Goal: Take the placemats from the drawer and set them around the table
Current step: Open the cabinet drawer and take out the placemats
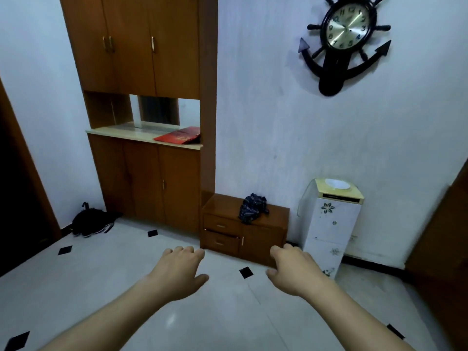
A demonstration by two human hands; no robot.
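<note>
A low brown wooden cabinet (pixel 263 239) stands on the floor against the white wall. Its left side has two drawers, the upper drawer (pixel 221 226) and the lower drawer (pixel 220 242); both look closed. No placemats and no table are in view. My left hand (pixel 181 271) and my right hand (pixel 293 269) are stretched forward over the tiled floor, short of the cabinet, fingers loosely curled and apart, holding nothing.
A dark crumpled cloth (pixel 253 207) lies on the low cabinet. A tall brown cupboard (pixel 149 173) with a red folder (pixel 178 135) on its shelf stands to the left. A white water dispenser (pixel 331 224) is at the right, a black bag (pixel 91 222) in the left corner.
</note>
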